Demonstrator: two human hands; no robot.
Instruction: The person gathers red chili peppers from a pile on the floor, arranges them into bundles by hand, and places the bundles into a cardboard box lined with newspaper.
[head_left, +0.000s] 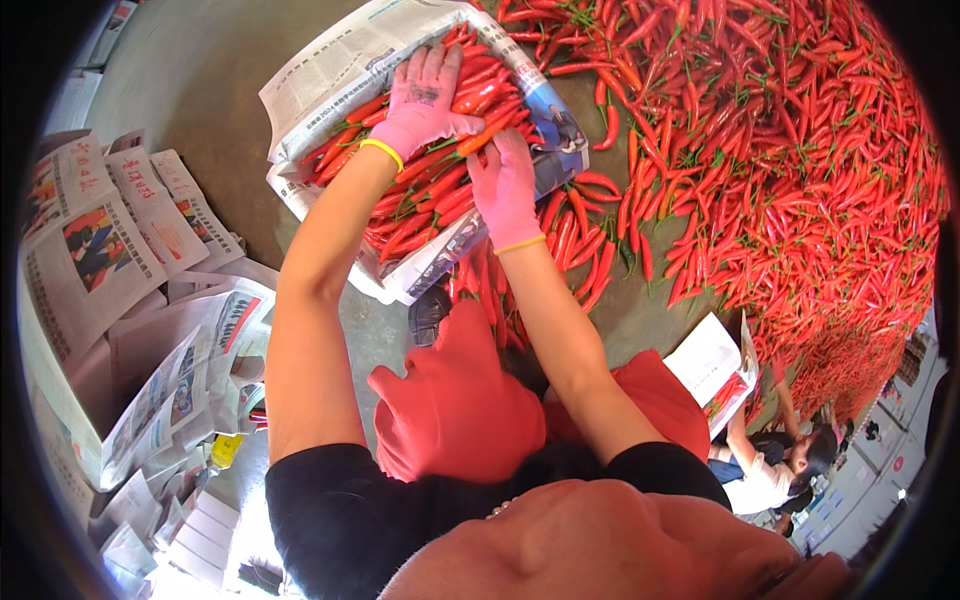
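My left hand (427, 101), in a pink glove with a yellow cuff, lies palm down on a bed of red chilli peppers (420, 202), thumb spread from the fingers. At the near right of the same bed, my right hand (506, 187), also gloved in pink, has bent fingers against the chillies; whether they grip one is hidden. An orange-red chilli (484, 135) lies between the two hands. The chillies fill a newspaper-lined container (307, 112), its paper standing up around them as walls. The container itself is covered by the paper.
A large heap of red chillies (750, 150) spreads over the floor to the right. Loose chillies (585, 232) lie beside the container. Several newspaper-lined boxes (97, 247) stand at left. A co-worker (772, 465) is at lower right by another newspaper-lined box (709, 360).
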